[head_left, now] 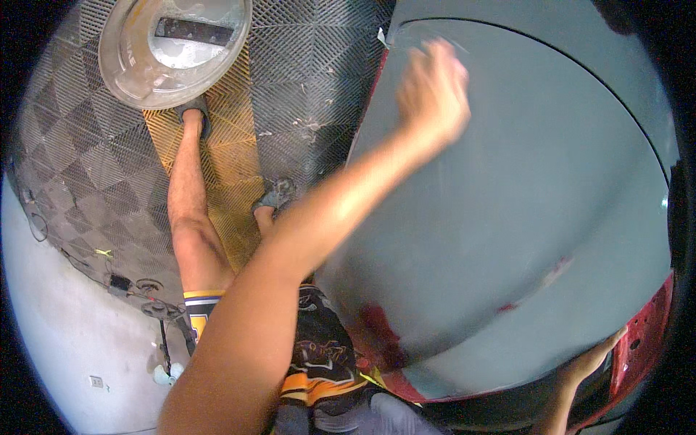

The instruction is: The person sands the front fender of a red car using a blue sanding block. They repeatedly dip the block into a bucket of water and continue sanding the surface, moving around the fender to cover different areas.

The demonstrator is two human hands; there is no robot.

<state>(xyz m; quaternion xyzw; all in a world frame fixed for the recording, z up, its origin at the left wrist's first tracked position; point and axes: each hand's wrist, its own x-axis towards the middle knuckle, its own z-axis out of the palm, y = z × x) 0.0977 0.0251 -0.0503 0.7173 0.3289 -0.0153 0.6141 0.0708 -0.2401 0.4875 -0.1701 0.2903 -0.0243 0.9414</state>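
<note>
A large grey car body panel (507,196) fills the right side, its surface dull with red patches along the near edge. Over its far left part is my left hand (435,90), smeared by motion. The fingers look curled in; a faint, clear streak shows by the fingertips, and I cannot make out what is held. At the lower right, my right hand (591,359) lies with fingers stretched against the panel's near edge, beside a red strip (649,326) with holes.
A clear round tub (138,80) at the upper left holds liquid and a dark flat bar (194,31). Under it lie black and yellow ribbed floor tiles (239,152). My legs stand left of the car. Cables and a fan-like object (163,312) are near the white wall (65,312).
</note>
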